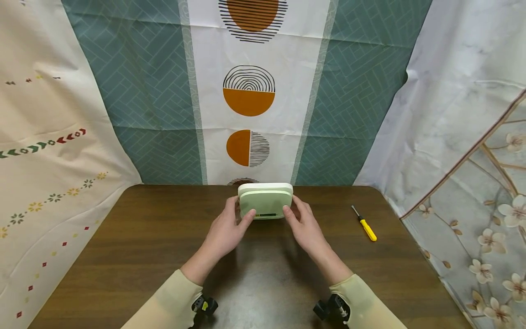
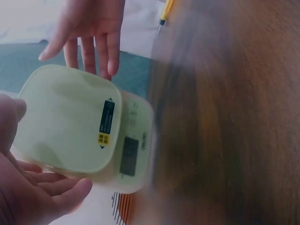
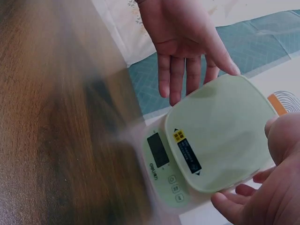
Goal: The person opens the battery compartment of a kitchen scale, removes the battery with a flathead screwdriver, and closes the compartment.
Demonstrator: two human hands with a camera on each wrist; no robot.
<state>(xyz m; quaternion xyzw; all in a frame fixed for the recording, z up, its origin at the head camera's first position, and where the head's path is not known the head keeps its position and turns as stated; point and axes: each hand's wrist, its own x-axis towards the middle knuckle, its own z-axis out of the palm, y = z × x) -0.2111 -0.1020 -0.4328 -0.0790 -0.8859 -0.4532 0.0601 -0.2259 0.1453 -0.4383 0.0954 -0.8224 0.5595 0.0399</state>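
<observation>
A dark brown, wood-grained table with rounded far corners shows a pale sheen near its front middle. Toward its right side lies a slim yellow-and-black-handled screwdriver — its metal shaft angled toward the far edge.

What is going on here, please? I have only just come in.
A person holds a pale green, rounded-square, plastic-looking kitchen scale between the left hand and the right hand. Its plate is tilted towards the person; whether the scale touches the brown, wood-grained table is hard to tell. A slim, yellow-handled metal screwdriver lies on the table to the right, with neither hand on it.
</observation>
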